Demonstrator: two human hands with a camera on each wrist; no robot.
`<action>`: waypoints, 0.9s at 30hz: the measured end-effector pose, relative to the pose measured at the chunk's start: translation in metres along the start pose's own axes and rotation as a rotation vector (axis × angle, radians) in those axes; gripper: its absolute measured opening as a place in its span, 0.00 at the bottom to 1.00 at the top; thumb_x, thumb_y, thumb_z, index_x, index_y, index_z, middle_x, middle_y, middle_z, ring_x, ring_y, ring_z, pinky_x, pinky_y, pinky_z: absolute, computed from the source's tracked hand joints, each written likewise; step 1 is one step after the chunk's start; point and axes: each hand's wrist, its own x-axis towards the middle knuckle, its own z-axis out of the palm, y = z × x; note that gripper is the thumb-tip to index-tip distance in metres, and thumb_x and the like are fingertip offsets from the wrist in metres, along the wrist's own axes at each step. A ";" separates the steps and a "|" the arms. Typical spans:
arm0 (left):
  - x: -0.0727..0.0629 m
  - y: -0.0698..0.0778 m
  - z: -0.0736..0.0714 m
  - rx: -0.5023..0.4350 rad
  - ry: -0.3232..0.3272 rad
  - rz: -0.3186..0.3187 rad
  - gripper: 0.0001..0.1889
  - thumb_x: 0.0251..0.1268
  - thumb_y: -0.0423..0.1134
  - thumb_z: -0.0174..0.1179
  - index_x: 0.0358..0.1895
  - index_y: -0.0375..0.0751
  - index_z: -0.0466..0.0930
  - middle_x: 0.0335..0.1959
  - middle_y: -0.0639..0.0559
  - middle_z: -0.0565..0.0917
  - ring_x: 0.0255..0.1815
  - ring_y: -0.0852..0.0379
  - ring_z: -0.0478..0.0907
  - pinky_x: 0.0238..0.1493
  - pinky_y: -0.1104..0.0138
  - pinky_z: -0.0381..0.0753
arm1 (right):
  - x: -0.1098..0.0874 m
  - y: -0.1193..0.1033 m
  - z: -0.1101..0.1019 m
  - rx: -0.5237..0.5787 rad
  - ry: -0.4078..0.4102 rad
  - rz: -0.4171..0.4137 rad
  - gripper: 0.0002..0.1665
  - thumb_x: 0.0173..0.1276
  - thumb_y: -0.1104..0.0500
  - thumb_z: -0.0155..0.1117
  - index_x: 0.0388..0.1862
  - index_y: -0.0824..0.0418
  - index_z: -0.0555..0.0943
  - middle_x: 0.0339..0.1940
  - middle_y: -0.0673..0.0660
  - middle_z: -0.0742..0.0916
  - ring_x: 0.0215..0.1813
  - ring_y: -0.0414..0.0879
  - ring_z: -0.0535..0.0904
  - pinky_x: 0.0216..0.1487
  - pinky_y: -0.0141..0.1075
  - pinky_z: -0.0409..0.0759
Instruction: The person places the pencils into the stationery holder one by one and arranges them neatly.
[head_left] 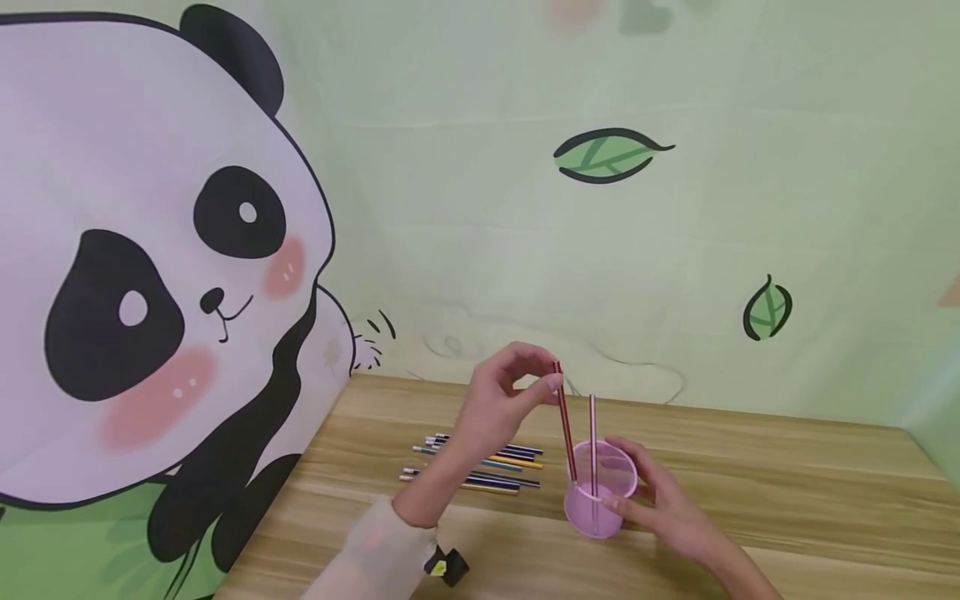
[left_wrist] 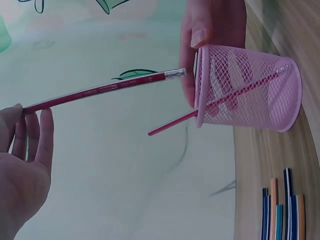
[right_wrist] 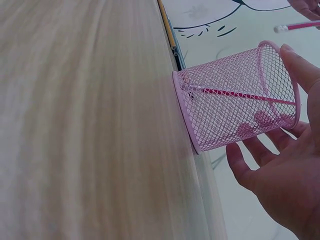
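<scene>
My left hand (head_left: pixel 498 400) pinches a red pencil (left_wrist: pixel 100 92) near its upper end, with the eraser end hanging down at the rim of a pink mesh pencil cup (head_left: pixel 600 471). In the left wrist view, that eraser end shows just outside the cup's mouth. Another red pencil (right_wrist: pixel 235 93) stands leaning inside the cup, its eraser end at the bottom and its other end sticking out past the rim. My right hand (head_left: pixel 667 504) holds the cup by its right side, thumb at the rim and fingers around the far wall. The cup stands upright on the table.
Several pencils (head_left: pixel 480 482) in dark blue, teal and orange lie side by side on the wooden table (head_left: pixel 787 500), left of the cup and partly behind my left forearm. A wall cloth (head_left: pixel 450 208) with a printed panda and leaves rises behind the table.
</scene>
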 end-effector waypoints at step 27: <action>-0.002 -0.072 0.031 0.075 0.107 -0.146 0.09 0.74 0.31 0.67 0.52 0.37 0.83 0.44 0.45 0.86 0.44 0.56 0.84 0.44 0.59 0.91 | 0.001 0.001 -0.001 0.006 -0.010 0.007 0.44 0.74 0.63 0.71 0.82 0.67 0.61 0.72 0.66 0.78 0.71 0.68 0.73 0.68 0.51 0.79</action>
